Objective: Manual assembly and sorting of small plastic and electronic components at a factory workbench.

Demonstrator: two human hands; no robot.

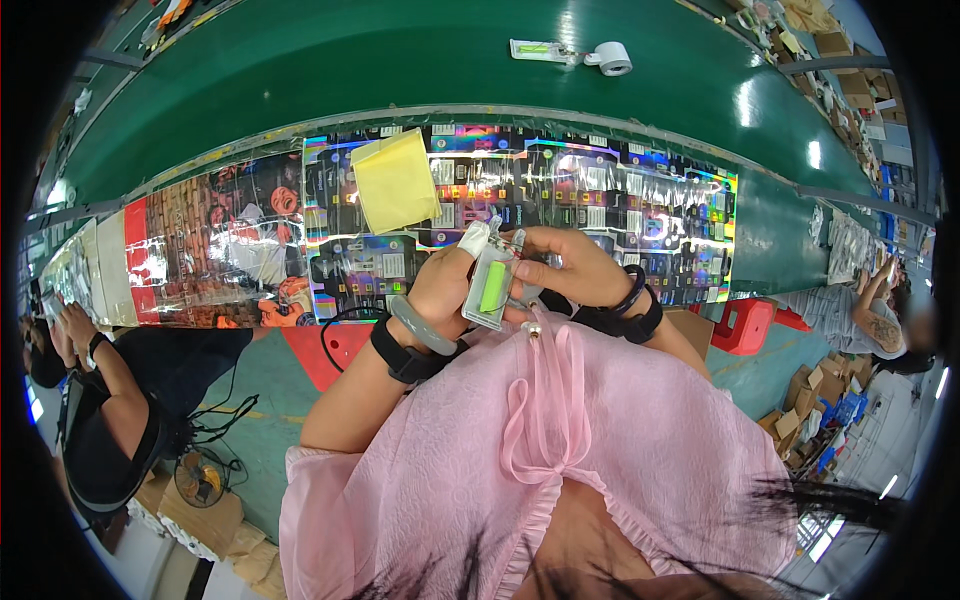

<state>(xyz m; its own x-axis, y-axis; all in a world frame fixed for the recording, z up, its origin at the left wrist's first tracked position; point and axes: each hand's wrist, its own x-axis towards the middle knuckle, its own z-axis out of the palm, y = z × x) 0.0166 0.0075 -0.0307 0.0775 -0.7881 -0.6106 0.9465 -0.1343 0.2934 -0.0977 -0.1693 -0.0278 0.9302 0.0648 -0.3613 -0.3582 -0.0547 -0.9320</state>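
Note:
In front of my chest, both hands hold a small white plastic casing (480,300) with a bright green cylindrical battery (493,287) lying in it. My left hand (437,283) grips the casing from its left side, with something white over the thumb tip. My right hand (572,268) has its thumb and fingers closed at the casing's right and upper end. Small metallic parts or wires show near that end, too small to make out. The fingers beneath the casing are partly hidden.
A yellow sheet (395,182) lies on the worktop (640,225), which is covered in shiny printed sheets. Beyond runs a green conveyor belt (400,65) carrying a similar casing (540,50) joined to a white cylindrical part (610,58). Other people sit at both sides; a red stool (742,327) stands at right.

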